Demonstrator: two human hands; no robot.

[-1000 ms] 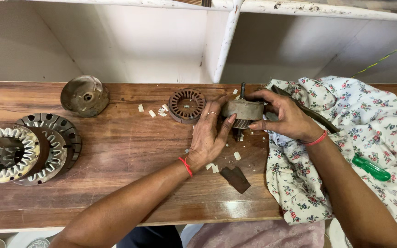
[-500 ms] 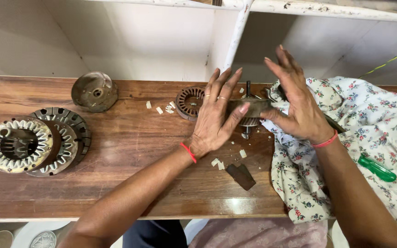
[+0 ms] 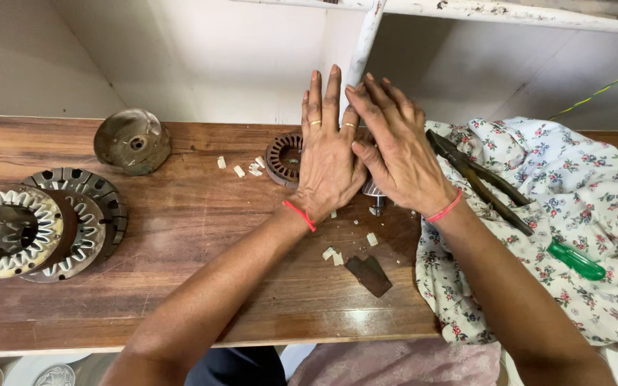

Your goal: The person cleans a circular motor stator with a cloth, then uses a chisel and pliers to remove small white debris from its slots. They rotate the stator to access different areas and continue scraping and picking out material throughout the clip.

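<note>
My left hand (image 3: 329, 159) and my right hand (image 3: 398, 151) lie side by side with fingers stretched out, pressed together over a small metal motor part (image 3: 373, 190). Only its lower end and shaft show below the palms. The part stands on the wooden bench (image 3: 202, 236). A round slotted metal core (image 3: 282, 159) lies just left of my left hand, partly hidden by it. Both wrists wear a red thread.
At the left sit a wound stator (image 3: 10, 230) on a stack of slotted rings (image 3: 91, 207), and a metal end cap (image 3: 131, 141) behind them. Pliers (image 3: 478, 179) and a green-handled screwdriver (image 3: 575, 259) lie on a floral cloth (image 3: 581, 193) at right. A dark flat scrap (image 3: 368, 275) and white chips (image 3: 332, 254) lie nearby.
My right hand held the metal part with the left beside it, then both hands spread open, and now they have come together over the part. The view has shifted right.
</note>
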